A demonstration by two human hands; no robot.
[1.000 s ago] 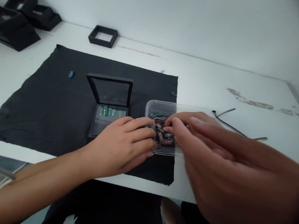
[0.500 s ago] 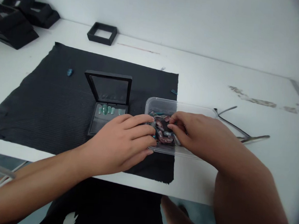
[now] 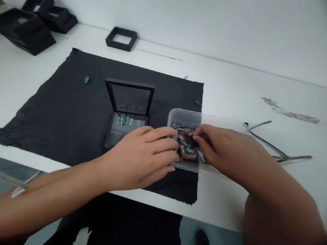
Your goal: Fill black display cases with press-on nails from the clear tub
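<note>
My left hand (image 3: pixel 147 156) lies palm down across the left rim of a clear plastic container (image 3: pixel 185 114), its fingers apart and their tips by the pile inside. Glossy pink and teal false nails (image 3: pixel 187 154) are heaped in the container. Over the heap, my right hand (image 3: pixel 220 147) pinches thumb and forefinger together; anything between them is too small to make out. Beside my left hand an opened black display case (image 3: pixel 129 83) stands with its clear-windowed lid raised. Several teal false nails (image 3: pixel 123 120) line the upper part of its base, which my hand partly covers.
A black cloth (image 3: pixel 61 104) covers part of the white table (image 3: pixel 229 93). Loose teal pieces lie at its upper left (image 3: pixel 86 79) and right edge (image 3: pixel 198 102). Eyeglasses (image 3: pixel 282 157) rest right of the container. Black frames (image 3: pixel 121 39) stand along the wall, several stacked at left (image 3: pixel 32 31).
The whole view has shifted, so everything sits farther right in the picture. Both hands stay at the container in nearly the same pose, and some nails in the heap have moved slightly.
</note>
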